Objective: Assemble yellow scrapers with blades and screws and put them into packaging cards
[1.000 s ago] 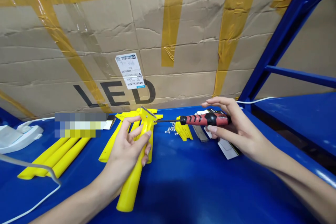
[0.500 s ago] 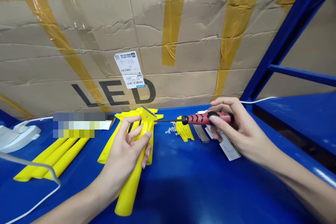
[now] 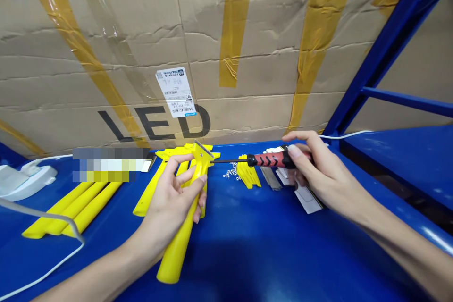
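Note:
My left hand (image 3: 182,191) is wrapped around a yellow scraper (image 3: 176,252), its handle slanting down toward me. A metal blade (image 3: 204,149) shows at the scraper's head, with a small screw on the head's face. In my right hand (image 3: 318,174) is a screwdriver (image 3: 271,160) with a red and black handle, held level. The screwdriver's tip reaches the right side of the scraper's head; its exact seat there is too small to make out. Behind my left hand lie more yellow scraper handles (image 3: 150,196), partly hidden by it.
Small screws (image 3: 231,172), flat yellow pieces (image 3: 248,173), grey metal strips (image 3: 271,179) and white packets (image 3: 308,199) lie on the blue table (image 3: 247,255). Several yellow handles (image 3: 76,207) and a white cable (image 3: 46,271) are at left. A large taped cardboard box (image 3: 262,99) stands behind.
The fingers of my right hand have shifted on the screwdriver handle, and thumb and grip look turned. The scraper stays in my left hand, while the whole view has moved slightly.

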